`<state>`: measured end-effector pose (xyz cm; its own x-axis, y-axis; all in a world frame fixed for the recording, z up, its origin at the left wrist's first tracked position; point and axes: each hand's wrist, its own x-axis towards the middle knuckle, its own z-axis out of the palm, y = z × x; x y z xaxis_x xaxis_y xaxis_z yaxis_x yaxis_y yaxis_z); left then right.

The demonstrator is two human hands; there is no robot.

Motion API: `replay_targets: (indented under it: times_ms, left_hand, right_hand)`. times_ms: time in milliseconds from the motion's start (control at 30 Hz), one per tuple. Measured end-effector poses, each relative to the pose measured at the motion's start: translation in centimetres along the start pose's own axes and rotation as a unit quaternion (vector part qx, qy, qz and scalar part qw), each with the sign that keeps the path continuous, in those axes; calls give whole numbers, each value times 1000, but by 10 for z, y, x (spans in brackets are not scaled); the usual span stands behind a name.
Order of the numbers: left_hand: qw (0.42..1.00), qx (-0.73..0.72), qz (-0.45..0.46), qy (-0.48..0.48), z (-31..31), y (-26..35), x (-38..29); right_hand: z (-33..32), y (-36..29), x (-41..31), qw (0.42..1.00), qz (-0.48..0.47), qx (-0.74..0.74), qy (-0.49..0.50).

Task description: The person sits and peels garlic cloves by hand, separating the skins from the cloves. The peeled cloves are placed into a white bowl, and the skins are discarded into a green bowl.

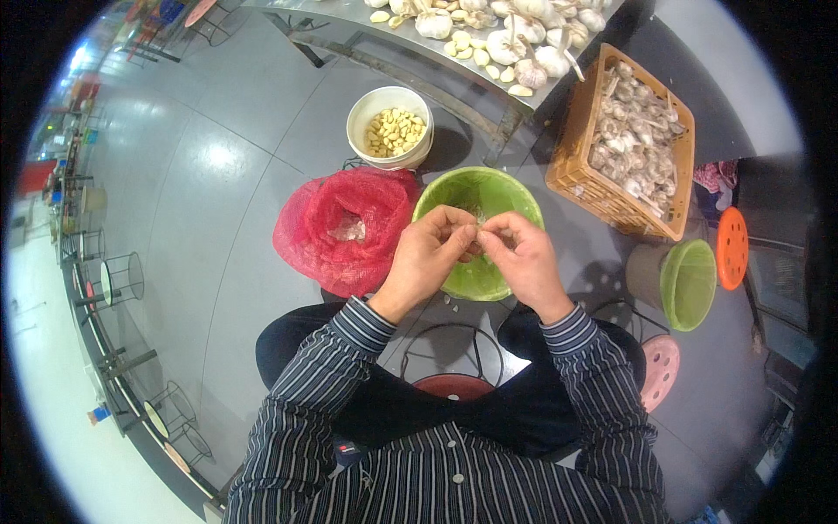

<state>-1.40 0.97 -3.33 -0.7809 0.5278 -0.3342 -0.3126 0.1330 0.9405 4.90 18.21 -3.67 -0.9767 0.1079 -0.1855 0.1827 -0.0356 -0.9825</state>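
Both hands meet at the fingertips over a green plastic basin that has garlic skins inside. My left hand pinches something small, mostly hidden by the fingers, perhaps a garlic clove. My right hand touches the same spot with thumb and index finger; whether it grips the thing too is unclear. Left of the basin stands a red mesh bag with pale skins in its opening. A white bucket beyond it holds peeled garlic cloves. Garlic bulbs and loose cloves lie on the metal table above.
An orange plastic crate full of garlic bulbs stands at the right. Near it are a bin with a green liner, an orange stool and a pink stool. The metal table's edge crosses the top.
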Motion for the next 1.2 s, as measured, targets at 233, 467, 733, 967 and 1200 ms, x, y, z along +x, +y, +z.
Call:
replay_targets:
  times_ms: [233,467,733,967,1200]
  left_hand:
    - [990,-135,-19,-21,1,-8,4]
    - [988,-147,-30,-19,3,-6,1]
    - [998,-18,46,41,8,-2,0]
    - [996,-84,14,-10,1,2,-1]
    - [954,-262,-124,-70,-9,7,3]
  right_hand:
    - [-1,-6,3,999,-24,7,23]
    - [-7,-6,3,999,10,19,-25]
    - [0,-1,0,997,13,81,7]
    - [-2,-2,-2,998,-10,56,-6]
    - [1,-5,-4,996,-31,89,-11]
